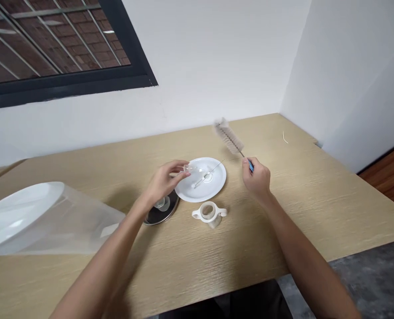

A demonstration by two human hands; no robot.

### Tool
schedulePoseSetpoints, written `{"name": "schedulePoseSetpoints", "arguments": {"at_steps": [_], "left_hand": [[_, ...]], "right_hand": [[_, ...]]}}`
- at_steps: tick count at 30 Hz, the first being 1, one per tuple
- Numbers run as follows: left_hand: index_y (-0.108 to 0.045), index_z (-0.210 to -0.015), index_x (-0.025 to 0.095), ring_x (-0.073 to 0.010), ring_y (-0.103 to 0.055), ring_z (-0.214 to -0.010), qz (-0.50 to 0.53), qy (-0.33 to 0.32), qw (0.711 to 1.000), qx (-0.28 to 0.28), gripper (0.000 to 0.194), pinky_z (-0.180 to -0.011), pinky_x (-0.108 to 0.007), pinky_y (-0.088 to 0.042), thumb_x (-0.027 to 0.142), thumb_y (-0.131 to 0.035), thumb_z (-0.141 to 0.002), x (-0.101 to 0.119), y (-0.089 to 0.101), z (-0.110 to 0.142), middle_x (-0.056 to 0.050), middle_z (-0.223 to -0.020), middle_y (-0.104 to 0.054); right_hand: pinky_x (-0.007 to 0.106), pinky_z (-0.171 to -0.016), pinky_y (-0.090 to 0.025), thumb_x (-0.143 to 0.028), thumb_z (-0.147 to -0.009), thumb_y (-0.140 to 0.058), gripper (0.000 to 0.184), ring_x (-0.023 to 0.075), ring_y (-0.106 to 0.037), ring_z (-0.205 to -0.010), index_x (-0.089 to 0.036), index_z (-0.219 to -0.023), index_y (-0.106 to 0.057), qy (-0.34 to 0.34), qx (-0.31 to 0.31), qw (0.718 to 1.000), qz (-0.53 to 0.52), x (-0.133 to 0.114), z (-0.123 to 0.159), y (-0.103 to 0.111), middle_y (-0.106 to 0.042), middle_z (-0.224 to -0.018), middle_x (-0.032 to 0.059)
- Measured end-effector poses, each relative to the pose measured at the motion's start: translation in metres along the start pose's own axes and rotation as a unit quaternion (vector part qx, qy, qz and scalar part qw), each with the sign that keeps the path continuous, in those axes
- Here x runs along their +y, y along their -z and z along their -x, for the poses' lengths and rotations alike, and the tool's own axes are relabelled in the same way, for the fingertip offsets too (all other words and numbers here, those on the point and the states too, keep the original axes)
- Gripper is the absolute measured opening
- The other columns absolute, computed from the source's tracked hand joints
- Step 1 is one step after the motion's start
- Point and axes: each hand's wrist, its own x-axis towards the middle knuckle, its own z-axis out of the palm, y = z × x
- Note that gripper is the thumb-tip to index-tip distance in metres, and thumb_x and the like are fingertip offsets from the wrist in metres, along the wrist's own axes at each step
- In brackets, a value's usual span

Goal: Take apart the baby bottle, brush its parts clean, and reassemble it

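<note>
My left hand (163, 181) holds a small transparent glass piece (190, 168) between its fingers, just above a white ceramic saucer (216, 186). A thin metal rod (205, 175) lies across the saucer. My right hand (256, 177) grips the blue handle of a bottle brush (229, 138), whose grey bristles point up and away, beyond the saucer. Below my left hand sits a round glass lid (168, 212) with a dark rim, partly hidden by that hand. A white two-handled cup (209, 214) stands nearer me, between my hands.
A large transparent plastic bag (83, 221) with a white round item (20, 212) inside lies at the left of the light wood table (283, 212). A thin white wire (285, 137) lies at the far right. White walls bound the table's far side.
</note>
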Motion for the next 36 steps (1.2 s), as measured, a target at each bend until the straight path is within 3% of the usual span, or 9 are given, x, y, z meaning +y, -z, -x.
{"name": "schedulePoseSetpoints", "arguments": {"at_steps": [3,6,9,13,18,23,27,30,36], "left_hand": [[-0.063,-0.106,0.016,-0.028,-0.07,-0.101,0.213,0.048,0.97,0.107,0.048,-0.092,-0.041,-0.056,0.051,-0.078,-0.076,-0.001,0.0,0.029,-0.014,-0.11,-0.073],[-0.062,-0.099,0.016,-0.0271,-0.072,-0.102,0.351,0.093,0.918,0.16,0.046,-0.095,-0.042,-0.055,0.046,-0.083,-0.072,-0.008,-0.01,0.054,-0.013,-0.103,-0.076],[-0.063,-0.094,0.016,-0.027,-0.073,-0.1,0.402,0.098,0.881,0.228,0.048,-0.093,-0.039,-0.057,0.041,-0.09,-0.063,-0.016,-0.018,0.068,-0.012,-0.101,-0.077],[-0.068,-0.09,0.014,-0.0276,-0.075,-0.091,0.375,0.112,0.872,0.292,0.05,-0.084,-0.036,-0.061,0.042,-0.092,-0.056,-0.02,-0.017,0.075,-0.013,-0.094,-0.078],[-0.075,-0.094,0.013,-0.0281,-0.076,-0.089,0.391,0.117,0.87,0.276,0.049,-0.086,-0.037,-0.062,0.038,-0.093,-0.055,-0.022,-0.014,0.081,-0.015,-0.096,-0.078],[-0.076,-0.088,0.015,-0.0254,-0.076,-0.086,0.4,0.123,0.865,0.278,0.039,-0.086,-0.033,-0.062,0.036,-0.092,-0.059,-0.026,-0.015,0.085,-0.012,-0.092,-0.079],[-0.075,-0.089,0.016,-0.0253,-0.076,-0.09,0.42,0.13,0.853,0.281,0.039,-0.088,-0.031,-0.062,0.037,-0.091,-0.061,-0.028,-0.014,0.088,-0.012,-0.093,-0.079],[-0.074,-0.088,0.017,-0.0257,-0.076,-0.089,0.426,0.126,0.849,0.287,0.04,-0.084,-0.031,-0.063,0.038,-0.091,-0.059,-0.029,-0.013,0.09,-0.011,-0.091,-0.079],[-0.075,-0.086,0.019,-0.0276,-0.076,-0.083,0.395,0.128,0.861,0.293,0.037,-0.077,-0.035,-0.064,0.041,-0.089,-0.06,-0.03,-0.017,0.09,-0.011,-0.088,-0.079]], "right_hand": [[0.024,-0.057,-0.033,-0.039,-0.098,-0.044,0.031,0.0122,-0.048,-0.054,-0.016,-0.085,-0.061,0.072,-0.015,0.996,-0.044,-0.013,0.008,0.003,-0.054,-0.06,-0.0011],[0.022,-0.055,-0.037,-0.034,-0.098,-0.046,0.025,0.0112,-0.05,-0.054,-0.016,-0.084,-0.058,0.15,-0.049,0.983,-0.092,-0.029,0.019,0.007,-0.054,-0.062,-0.002],[0.022,-0.057,-0.042,-0.028,-0.098,-0.048,0.018,0.0112,-0.055,-0.057,-0.016,-0.092,-0.06,0.232,-0.106,0.959,-0.123,-0.039,0.031,0.008,-0.061,-0.07,0.0],[0.022,-0.058,-0.045,-0.021,-0.099,-0.048,0.016,0.0114,-0.06,-0.061,-0.015,-0.106,-0.061,0.335,-0.158,0.92,-0.128,-0.04,0.038,0.001,-0.067,-0.081,0.0036],[0.021,-0.057,-0.046,-0.016,-0.099,-0.05,0.024,0.0113,-0.062,-0.064,-0.013,-0.122,-0.06,0.343,-0.115,0.926,-0.109,-0.036,0.037,-0.006,-0.068,-0.084,0.0048],[0.022,-0.05,-0.04,-0.017,-0.099,-0.052,0.027,0.0111,-0.056,-0.056,-0.013,-0.124,-0.058,0.377,-0.129,0.911,-0.104,-0.037,0.039,-0.007,-0.062,-0.074,0.0019],[0.022,-0.049,-0.038,-0.013,-0.096,-0.055,0.025,0.0095,-0.053,-0.053,-0.014,-0.121,-0.058,0.383,-0.097,0.915,-0.086,-0.036,0.036,-0.001,-0.06,-0.071,0.0003],[0.022,-0.05,-0.041,-0.012,-0.095,-0.055,0.026,0.0108,-0.057,-0.055,-0.015,-0.12,-0.058,0.389,-0.117,0.908,-0.102,-0.038,0.036,0.002,-0.062,-0.072,0.0016],[0.022,-0.047,-0.042,-0.015,-0.094,-0.053,0.021,0.0126,-0.061,-0.056,-0.014,-0.115,-0.06,0.402,-0.112,0.905,-0.081,-0.042,0.04,-0.006,-0.066,-0.072,0.0038]]}}
